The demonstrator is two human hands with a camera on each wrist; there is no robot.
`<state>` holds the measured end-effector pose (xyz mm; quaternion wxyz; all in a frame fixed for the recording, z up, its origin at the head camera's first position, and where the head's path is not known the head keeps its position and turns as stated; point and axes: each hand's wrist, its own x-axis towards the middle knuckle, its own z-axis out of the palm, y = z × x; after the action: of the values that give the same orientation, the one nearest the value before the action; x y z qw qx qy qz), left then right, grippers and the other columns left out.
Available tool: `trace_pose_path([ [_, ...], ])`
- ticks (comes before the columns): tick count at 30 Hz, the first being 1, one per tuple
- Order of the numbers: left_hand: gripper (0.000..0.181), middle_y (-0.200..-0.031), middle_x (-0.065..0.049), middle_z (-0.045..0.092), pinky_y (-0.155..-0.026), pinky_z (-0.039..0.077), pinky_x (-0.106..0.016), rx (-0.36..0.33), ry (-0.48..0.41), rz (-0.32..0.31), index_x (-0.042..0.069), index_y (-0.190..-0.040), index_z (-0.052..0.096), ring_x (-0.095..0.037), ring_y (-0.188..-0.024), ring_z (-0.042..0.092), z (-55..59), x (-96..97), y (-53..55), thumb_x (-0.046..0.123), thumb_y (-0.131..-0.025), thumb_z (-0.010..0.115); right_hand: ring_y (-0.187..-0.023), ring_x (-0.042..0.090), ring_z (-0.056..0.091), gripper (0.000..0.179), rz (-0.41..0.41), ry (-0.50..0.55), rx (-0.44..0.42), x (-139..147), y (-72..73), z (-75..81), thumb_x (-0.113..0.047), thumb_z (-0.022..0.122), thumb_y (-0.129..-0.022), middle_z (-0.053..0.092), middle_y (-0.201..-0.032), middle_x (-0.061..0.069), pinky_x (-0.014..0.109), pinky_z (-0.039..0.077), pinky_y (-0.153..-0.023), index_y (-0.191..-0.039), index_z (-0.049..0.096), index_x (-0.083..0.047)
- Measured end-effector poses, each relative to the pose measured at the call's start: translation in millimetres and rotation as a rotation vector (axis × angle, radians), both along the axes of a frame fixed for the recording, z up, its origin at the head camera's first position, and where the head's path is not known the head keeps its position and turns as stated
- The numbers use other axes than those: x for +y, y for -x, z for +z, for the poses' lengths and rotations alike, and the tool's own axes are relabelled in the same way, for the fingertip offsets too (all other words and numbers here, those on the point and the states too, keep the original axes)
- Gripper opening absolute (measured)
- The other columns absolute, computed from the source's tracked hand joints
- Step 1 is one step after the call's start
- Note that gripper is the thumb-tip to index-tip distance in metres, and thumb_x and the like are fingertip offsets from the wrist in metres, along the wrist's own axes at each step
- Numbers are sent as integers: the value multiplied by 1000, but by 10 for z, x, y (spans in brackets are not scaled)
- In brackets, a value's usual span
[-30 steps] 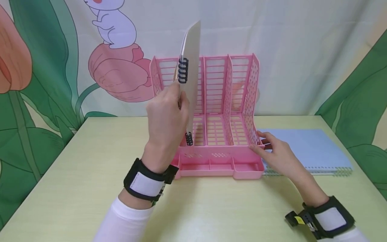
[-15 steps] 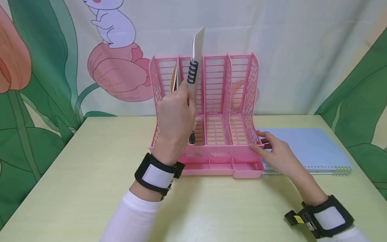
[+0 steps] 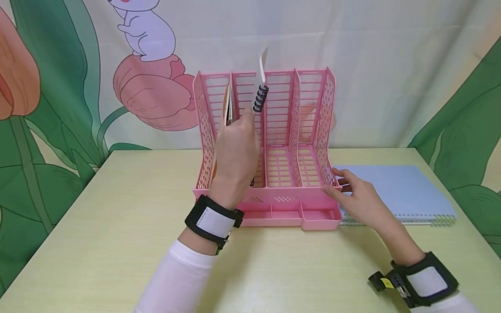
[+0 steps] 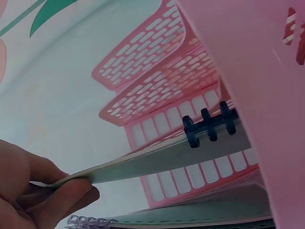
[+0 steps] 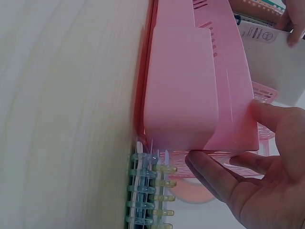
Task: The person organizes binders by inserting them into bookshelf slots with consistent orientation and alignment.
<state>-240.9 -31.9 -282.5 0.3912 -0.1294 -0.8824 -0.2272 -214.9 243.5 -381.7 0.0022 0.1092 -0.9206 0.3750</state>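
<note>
A pink file rack (image 3: pixel 283 194) with upright dividers and small front trays stands on the table. My left hand (image 3: pixel 236 152) pinches a spiral notebook (image 4: pixel 157 161) with dark rings by its edge. The notebook stands upright in the second compartment from the left, leaning a little right at the top; my hand covers much of it in the head view. In the leftmost compartment, other notebooks (image 3: pixel 227 106) stand on edge. At the rack's right front corner, my right hand (image 3: pixel 362 198) grips it, thumb (image 5: pixel 269 114) on the front and fingers (image 5: pixel 214 176) along the side.
Light blue spiral notebooks (image 3: pixel 399 191) lie flat on the table (image 3: pixel 117 226), right of the rack and partly behind my right hand. Behind the table hangs a printed curtain (image 3: pixel 372 87). Each wrist wears a black strap (image 3: pixel 213 221) with a small camera.
My left hand has moved right and slightly forward, bringing the notebook lower into the second compartment. The notebooks in the leftmost compartment have come into view. The right hand keeps its place.
</note>
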Motion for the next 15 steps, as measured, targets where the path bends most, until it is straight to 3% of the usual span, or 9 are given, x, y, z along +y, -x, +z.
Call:
trace_pose_path([
  [5, 36, -95, -23, 74, -69, 62, -41, -9, 31, 11, -9, -137, 60, -35, -82, 75, -47, 9, 55, 11, -107, 54, -119, 42, 61, 74, 2, 4, -3, 7, 5, -8, -48, 63, -101, 56, -141, 26, 57, 54, -93, -154, 41, -1],
  [12, 35, -75, -17, 68, -45, 50, -33, -14, 32, 21, -9, -135, 61, -30, -62, 70, -121, 5, 138, 12, -108, 53, -118, 41, 62, 74, 0, 12, 0, 13, 8, -10, -49, 63, -101, 58, -136, 26, 57, 53, -94, -154, 41, -2],
  [15, 35, -77, -18, 69, -47, 53, -32, -10, 37, 32, -8, -135, 62, -31, -64, 71, -146, 12, 169, 13, -108, 54, -119, 41, 62, 74, -4, 13, -2, 17, 5, -5, -48, 63, -101, 57, -138, 26, 57, 53, -94, -154, 41, -2],
])
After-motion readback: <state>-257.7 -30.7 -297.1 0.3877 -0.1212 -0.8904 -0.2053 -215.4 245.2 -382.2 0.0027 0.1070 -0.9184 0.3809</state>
